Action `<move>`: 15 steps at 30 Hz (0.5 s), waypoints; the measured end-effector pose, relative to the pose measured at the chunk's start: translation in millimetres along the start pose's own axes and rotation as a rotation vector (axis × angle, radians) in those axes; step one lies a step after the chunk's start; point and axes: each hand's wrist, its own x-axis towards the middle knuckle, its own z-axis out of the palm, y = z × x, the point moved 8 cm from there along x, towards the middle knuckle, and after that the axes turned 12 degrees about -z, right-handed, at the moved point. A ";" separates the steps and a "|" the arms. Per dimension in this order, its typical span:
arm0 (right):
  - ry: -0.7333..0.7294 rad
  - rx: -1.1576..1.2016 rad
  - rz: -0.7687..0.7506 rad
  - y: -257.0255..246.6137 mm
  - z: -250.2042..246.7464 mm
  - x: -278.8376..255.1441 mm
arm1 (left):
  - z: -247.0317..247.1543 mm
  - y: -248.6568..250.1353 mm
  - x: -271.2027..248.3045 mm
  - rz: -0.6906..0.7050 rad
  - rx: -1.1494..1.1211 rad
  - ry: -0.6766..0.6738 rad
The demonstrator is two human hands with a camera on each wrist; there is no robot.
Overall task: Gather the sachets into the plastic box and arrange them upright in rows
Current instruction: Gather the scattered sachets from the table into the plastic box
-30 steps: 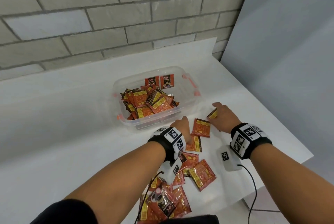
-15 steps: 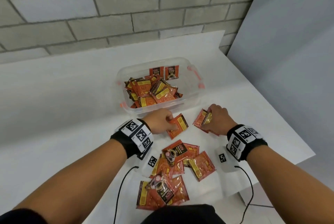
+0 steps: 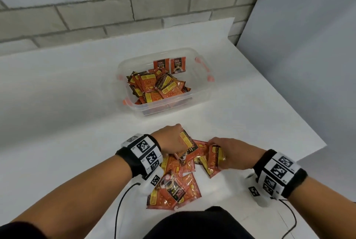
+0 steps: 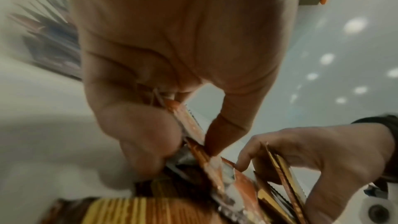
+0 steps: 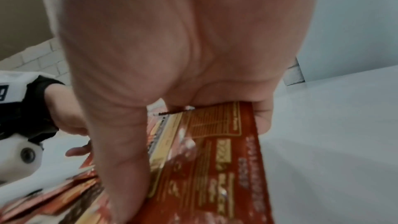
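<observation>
A clear plastic box with orange clips sits mid-table. It holds a jumble of red-orange sachets, and two sachets stand upright at its far wall. Loose sachets lie in a pile near the table's front edge. My left hand is above that pile and pinches sachets between thumb and fingers. My right hand is beside it and grips a small stack of sachets on edge.
The white table ends at a right edge and a near edge by my body. A brick wall stands behind it and a grey panel to the right. Cables hang from both wrist cameras.
Both hands have drawn back from near the box toward the pile at the front, each carrying sachets picked up there. They have also moved closer together.
</observation>
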 end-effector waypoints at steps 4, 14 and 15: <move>0.074 -0.142 0.002 -0.3 -0.5 0.3 | 6.5 -1.5 1.0 -0.031 0.030 -0.001; 0.173 -0.014 -0.028 -5.6 -13.2 -5.6 | 14.2 7.9 1.2 0.023 0.177 0.159; 0.187 0.038 -0.028 -4.3 -18.1 -5.7 | 8.9 8.2 0.2 0.045 0.146 0.172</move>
